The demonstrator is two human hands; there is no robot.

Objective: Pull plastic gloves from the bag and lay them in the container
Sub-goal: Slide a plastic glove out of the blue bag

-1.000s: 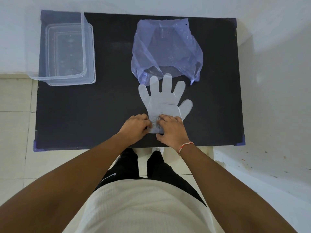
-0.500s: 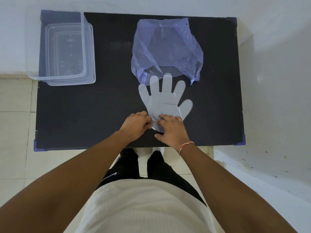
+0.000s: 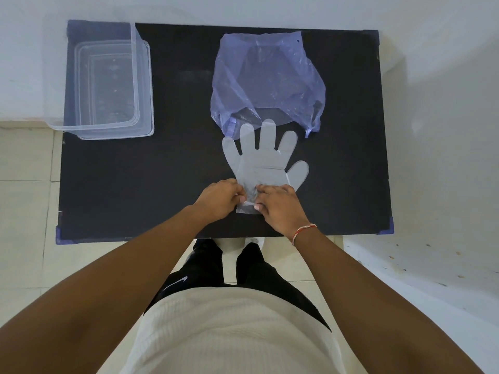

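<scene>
A clear plastic glove (image 3: 263, 160) lies flat on the black table (image 3: 175, 171), fingers pointing away from me, its fingertips just at the mouth of the crumpled purple plastic bag (image 3: 267, 76). My left hand (image 3: 220, 198) and my right hand (image 3: 279, 205) both pinch the glove's cuff, thumbs and fingers closed on the plastic, side by side near the table's front edge. The clear rectangular container (image 3: 108, 85) stands at the table's far left corner, apart from both hands, and looks bare inside.
White walls border the table at the back and on the right. Tiled floor shows on the left and in front. The table's front edge runs just below my wrists.
The glove's cuff has bunched and slid slightly toward me between my fingers. The bag and the container have not moved.
</scene>
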